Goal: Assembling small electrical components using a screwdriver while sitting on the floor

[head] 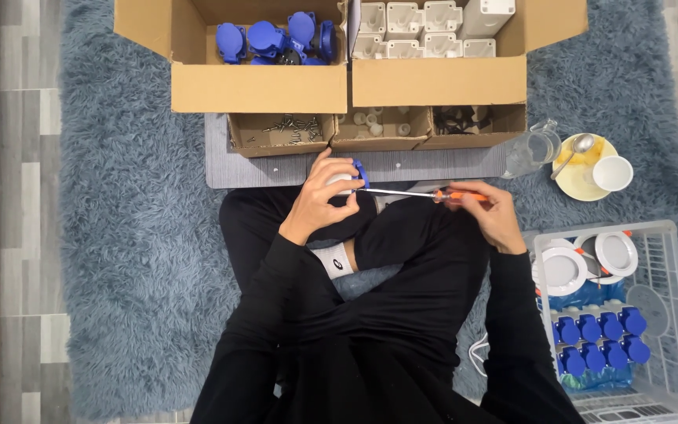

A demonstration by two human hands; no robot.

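My left hand [322,198] grips a small white part with a blue cap [361,173], held above my crossed legs. In my right hand [493,213] is a screwdriver with an orange handle [458,195]. Its thin metal shaft [394,191] runs left, and the tip meets the part in my left hand. Both arms wear black sleeves.
Ahead stand a cardboard box of blue caps [276,39] and one of white housings [425,31], with small trays of screws [288,129] and parts in front. At the right are a glass [531,149], a plate with a cup [602,169], and a white basket [668,314] of assembled pieces.
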